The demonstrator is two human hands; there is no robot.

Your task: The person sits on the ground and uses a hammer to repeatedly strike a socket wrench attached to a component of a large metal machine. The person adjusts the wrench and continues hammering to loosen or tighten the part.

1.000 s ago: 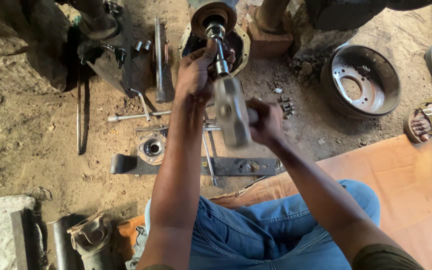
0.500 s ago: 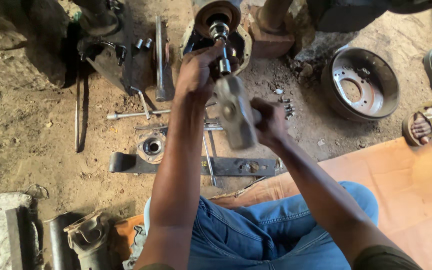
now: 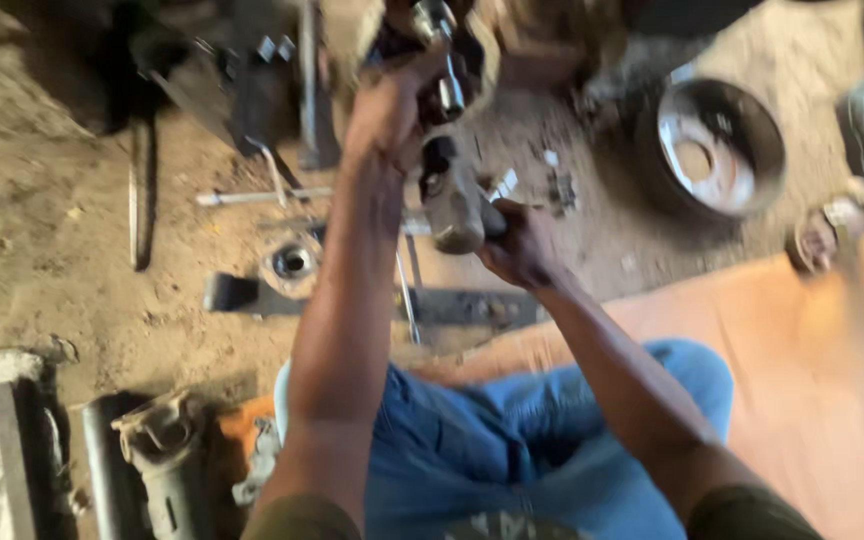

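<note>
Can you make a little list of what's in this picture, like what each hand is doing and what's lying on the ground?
Place: dirt ground
Left hand: holds a metal rod against a round machine part
Right hand: grips a hammer
Right side: round metal drum
Near the knees: flat dark bar, small metal ring
Clothes: blue jeans
Picture: blurry

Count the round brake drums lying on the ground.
1. The brake drum lies on the dirt at upper right, beyond the right hand. Others may be hidden by blur.
</note>
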